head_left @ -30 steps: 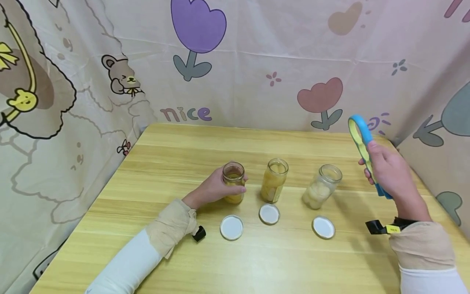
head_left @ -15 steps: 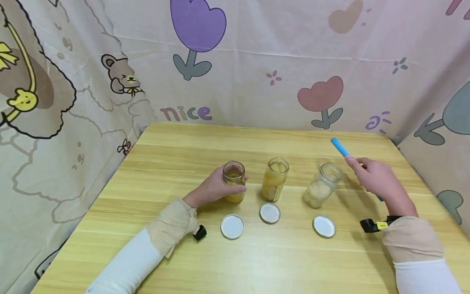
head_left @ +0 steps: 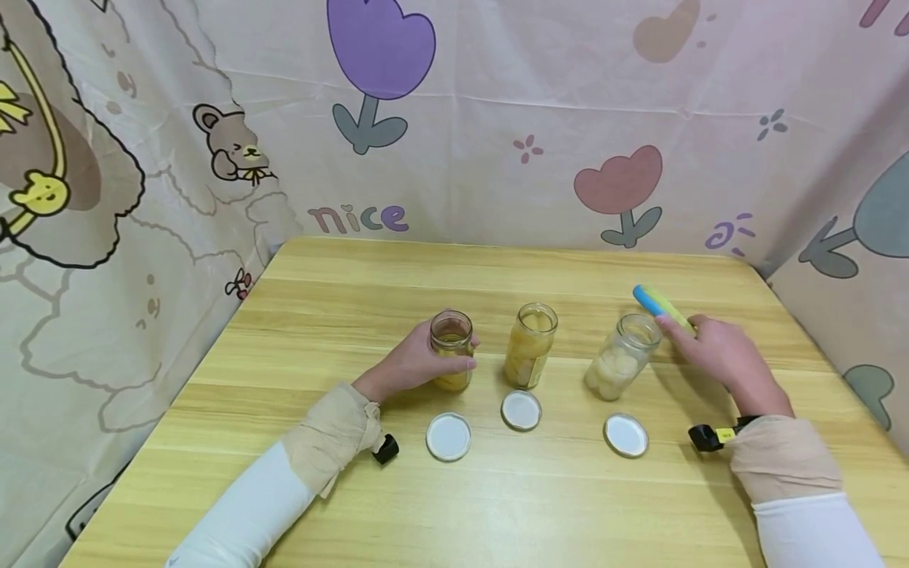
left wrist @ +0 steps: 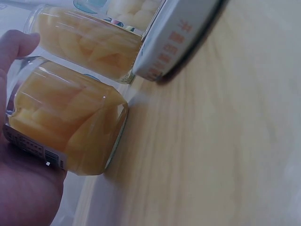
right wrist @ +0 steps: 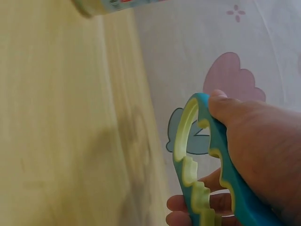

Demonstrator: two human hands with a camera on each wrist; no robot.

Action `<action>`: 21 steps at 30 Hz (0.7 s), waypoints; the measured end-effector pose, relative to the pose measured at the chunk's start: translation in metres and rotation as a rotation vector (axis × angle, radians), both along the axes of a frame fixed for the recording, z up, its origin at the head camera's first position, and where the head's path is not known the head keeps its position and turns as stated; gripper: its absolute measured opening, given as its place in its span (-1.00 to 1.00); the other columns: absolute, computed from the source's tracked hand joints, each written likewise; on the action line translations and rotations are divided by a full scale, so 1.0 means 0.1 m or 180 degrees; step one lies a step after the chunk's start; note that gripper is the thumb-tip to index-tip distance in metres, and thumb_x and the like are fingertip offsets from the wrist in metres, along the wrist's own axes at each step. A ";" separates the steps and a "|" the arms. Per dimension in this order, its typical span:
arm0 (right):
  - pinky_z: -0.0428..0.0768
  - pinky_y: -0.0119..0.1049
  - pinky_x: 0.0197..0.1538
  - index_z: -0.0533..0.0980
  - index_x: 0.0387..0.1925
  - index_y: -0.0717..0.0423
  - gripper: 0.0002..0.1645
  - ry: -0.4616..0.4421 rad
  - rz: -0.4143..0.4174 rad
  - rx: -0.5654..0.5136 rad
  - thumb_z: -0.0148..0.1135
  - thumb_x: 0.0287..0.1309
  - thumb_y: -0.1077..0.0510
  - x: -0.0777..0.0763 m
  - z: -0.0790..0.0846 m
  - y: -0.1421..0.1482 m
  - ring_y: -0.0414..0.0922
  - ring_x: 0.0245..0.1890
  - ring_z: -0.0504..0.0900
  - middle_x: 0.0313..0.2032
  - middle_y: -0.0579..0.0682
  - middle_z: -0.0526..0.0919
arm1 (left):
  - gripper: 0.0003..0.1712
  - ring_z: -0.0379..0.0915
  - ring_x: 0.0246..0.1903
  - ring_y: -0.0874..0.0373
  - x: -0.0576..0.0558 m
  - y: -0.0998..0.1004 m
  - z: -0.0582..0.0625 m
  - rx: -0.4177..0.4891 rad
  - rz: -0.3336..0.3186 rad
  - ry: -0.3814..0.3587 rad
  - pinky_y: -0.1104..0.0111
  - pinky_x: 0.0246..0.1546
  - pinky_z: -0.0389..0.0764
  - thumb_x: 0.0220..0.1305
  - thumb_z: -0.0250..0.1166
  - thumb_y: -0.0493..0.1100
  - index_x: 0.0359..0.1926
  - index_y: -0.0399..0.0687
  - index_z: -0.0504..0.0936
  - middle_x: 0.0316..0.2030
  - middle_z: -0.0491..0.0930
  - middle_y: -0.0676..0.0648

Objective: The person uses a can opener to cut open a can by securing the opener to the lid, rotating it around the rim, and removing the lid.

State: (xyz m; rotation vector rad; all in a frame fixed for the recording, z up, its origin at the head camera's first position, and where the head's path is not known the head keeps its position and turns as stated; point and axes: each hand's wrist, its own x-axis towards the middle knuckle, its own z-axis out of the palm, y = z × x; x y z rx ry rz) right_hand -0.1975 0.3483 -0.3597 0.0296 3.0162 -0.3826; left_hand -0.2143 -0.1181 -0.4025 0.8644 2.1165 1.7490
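Observation:
In the head view my left hand [head_left: 405, 367] grips an open glass jar [head_left: 451, 330] of yellow fruit slices, standing upright on the table. The left wrist view shows the fingers round this jar [left wrist: 70, 117]. At the right, my right hand [head_left: 731, 359] holds a blue and yellow jar opener [head_left: 653, 304] above the table, beside the right-hand jar. Its toothed loop [right wrist: 220, 143] shows close up in the right wrist view, with nothing inside. A second open jar of yellow fruit [head_left: 529, 355] stands in the middle. The right-hand jar [head_left: 614, 369] holds pale round fruit and is open too.
Three lids lie white side up in front of the jars: a left lid [head_left: 448, 437], a middle lid [head_left: 521, 411] and a right lid [head_left: 626, 435]. The wooden table [head_left: 355, 292] ends at a printed cloth [head_left: 490, 181] behind and at the sides.
My right hand has lowered the jar opener toward the table and moved it left, close to the right-hand jar. The opener has tipped from steep to flatter. My left hand has stayed on its jar.

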 end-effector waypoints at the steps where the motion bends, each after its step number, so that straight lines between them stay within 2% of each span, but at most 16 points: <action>1: 0.49 -0.12 -0.41 0.41 0.14 0.54 0.11 -0.0014 0.0002 0.0000 -0.39 0.49 -0.50 0.00 -0.02 0.00 0.21 -0.31 0.59 -0.19 0.46 0.62 | -0.61 0.59 0.06 0.15 0.00 0.00 0.00 -0.0008 0.0000 -0.0001 0.39 0.24 0.52 0.25 0.45 -0.30 0.06 -0.11 0.53 0.08 0.60 -0.40; 5: 0.37 -0.24 -0.45 0.45 -0.11 0.36 -0.02 -0.0049 -0.0029 -0.0042 -0.40 0.49 -0.51 0.00 -0.07 -0.02 0.06 -0.42 0.49 -0.43 0.20 0.53 | -0.60 0.59 0.05 0.16 -0.01 0.00 -0.01 -0.0030 0.0005 -0.0012 0.39 0.25 0.53 0.25 0.45 -0.30 0.06 -0.11 0.54 0.08 0.60 -0.40; 8: 0.33 -0.26 -0.44 0.43 -0.19 0.27 -0.06 -0.0070 -0.0059 -0.0061 -0.41 0.48 -0.52 0.00 -0.10 -0.02 0.02 -0.44 0.46 -0.49 0.12 0.46 | -0.59 0.59 0.03 0.17 -0.01 0.01 -0.01 -0.0039 0.0016 -0.0038 0.40 0.23 0.54 0.25 0.45 -0.31 0.08 -0.11 0.53 0.09 0.59 -0.41; 12: 0.41 -0.19 -0.39 0.45 -0.08 0.36 0.00 -0.0128 -0.0042 -0.0034 -0.44 0.49 -0.51 -0.01 -0.13 -0.01 0.06 -0.38 0.50 -0.36 0.26 0.55 | -0.58 0.60 0.00 0.17 0.01 0.01 0.01 -0.0039 0.0027 -0.0097 0.40 0.20 0.56 0.25 0.45 -0.31 0.09 -0.12 0.53 0.10 0.60 -0.40; 16: 0.53 0.01 -0.26 0.42 0.05 0.48 0.03 -0.0161 -0.0004 0.0018 -0.44 0.52 -0.45 -0.02 -0.13 0.00 0.18 -0.26 0.56 -0.15 0.44 0.59 | -0.58 0.61 -0.01 0.15 0.01 0.01 0.02 -0.0037 0.0048 -0.0151 0.41 0.18 0.58 0.25 0.45 -0.30 0.09 -0.12 0.53 0.10 0.60 -0.39; 21: 0.56 0.20 -0.19 0.40 0.08 0.54 0.00 -0.0155 0.0020 0.0137 -0.37 0.54 -0.40 -0.03 -0.13 0.01 0.32 -0.17 0.60 -0.10 0.54 0.57 | -0.58 0.61 -0.02 0.15 0.01 0.01 0.02 -0.0038 0.0074 -0.0151 0.41 0.15 0.59 0.25 0.45 -0.30 0.09 -0.15 0.53 0.10 0.60 -0.40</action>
